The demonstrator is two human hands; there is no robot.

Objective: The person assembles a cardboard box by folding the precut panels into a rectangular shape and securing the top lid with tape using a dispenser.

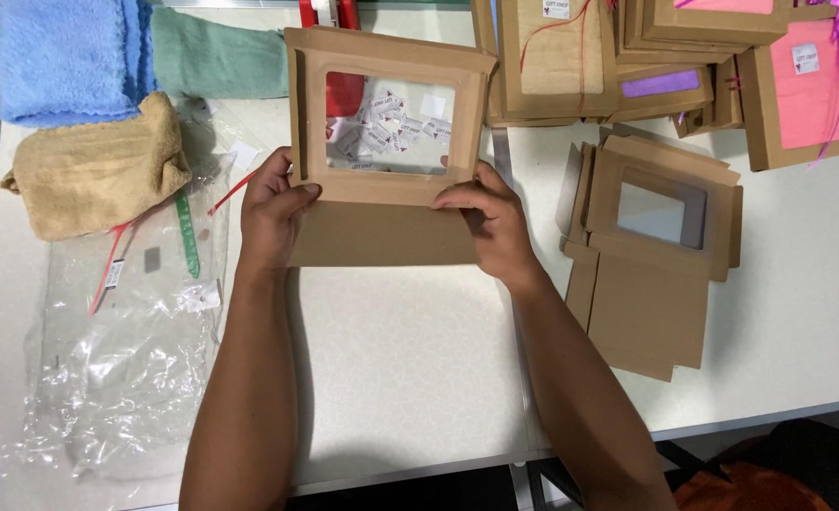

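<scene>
Now, both hands, left [277, 213] and right [490, 218], pinch the flat window box [386, 151] over the bench [410, 360], half-folded; more box blanks [656, 255] wait, finished gift boxes [798, 85] (ribboned) stacked beyond.

Unfolded brown windowed cardboard box [386, 203]

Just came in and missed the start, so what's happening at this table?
A person holds a flat brown cardboard box blank with a clear window in both hands, the left hand at its left edge and the right hand at its lower right, thumbs on the fold. More unfolded blanks lie to the right, and finished boxes with ribbons sit at the far right. A tan towel, blue and green towels and clear plastic bags lie to the left.
</scene>
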